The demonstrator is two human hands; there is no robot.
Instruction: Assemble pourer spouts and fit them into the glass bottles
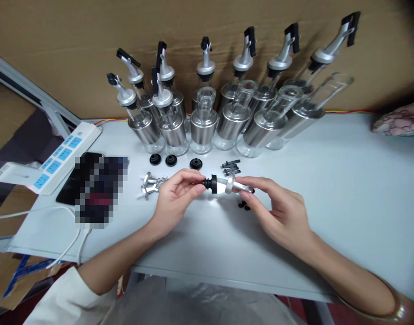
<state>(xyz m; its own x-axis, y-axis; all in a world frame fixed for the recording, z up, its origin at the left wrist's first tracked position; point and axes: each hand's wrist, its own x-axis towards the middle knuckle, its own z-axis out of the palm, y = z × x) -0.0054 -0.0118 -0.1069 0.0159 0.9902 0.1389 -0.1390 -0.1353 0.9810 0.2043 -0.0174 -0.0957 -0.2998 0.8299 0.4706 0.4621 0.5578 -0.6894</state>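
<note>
Between thumb and fingers, my left hand (176,195) pinches a black ribbed stopper (212,183). My right hand (278,210) grips a silver pour spout (231,184) by its narrow end, its round collar facing the stopper. A thin tube links the two parts, which sit in line with a gap between them. Behind my left fingers lie more silver spouts (149,185), partly hidden by the hand. Several black levers (231,167) rest beyond the held spout, and small black caps (244,205) lie beneath my right fingers. Black round stoppers (195,163) sit farther back.
Glass bottles with steel sleeves (204,126) line the back of the table (362,203), several topped with pour spouts (206,67). At left are a power strip (66,155), a phone (80,178), a blurred-out device and white cables (70,241). A patterned cloth item (399,118) lies far right.
</note>
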